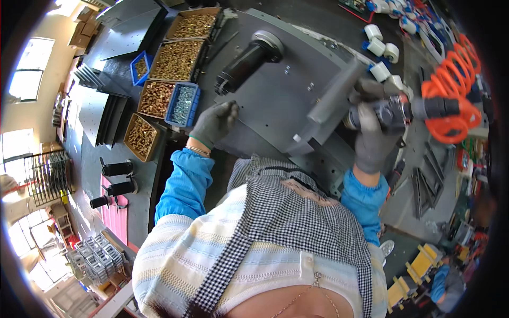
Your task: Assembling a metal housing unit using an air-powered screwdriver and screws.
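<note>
My left hand (pixel 216 123), in a grey glove, is at the near edge of a grey metal panel (pixel 265 100). Its fingers are curled together; whatever they may hold is hidden. Just left of it stands a blue bin (pixel 183 104) of small silvery fasteners. My gloved right hand (pixel 374 143) is closed around a black air tool (pixel 389 111), beside an orange coiled hose (pixel 450 79). Left of the tool, a grey bent metal piece (pixel 336 93) stands up from the panel, slightly blurred. A black cylinder with a round metal flange (pixel 249 61) lies on the panel, beyond my left hand.
Trays of brass-coloured fittings (pixel 177 58) line the left side, with a smaller tray (pixel 141 137) nearer. Dark metal plates (pixel 103 119) are stacked farther left. White cylindrical parts (pixel 376 46) lie at the far right. Metal brackets (pixel 427 180) rest right of my right arm. Another person (pixel 448 283) is at lower right.
</note>
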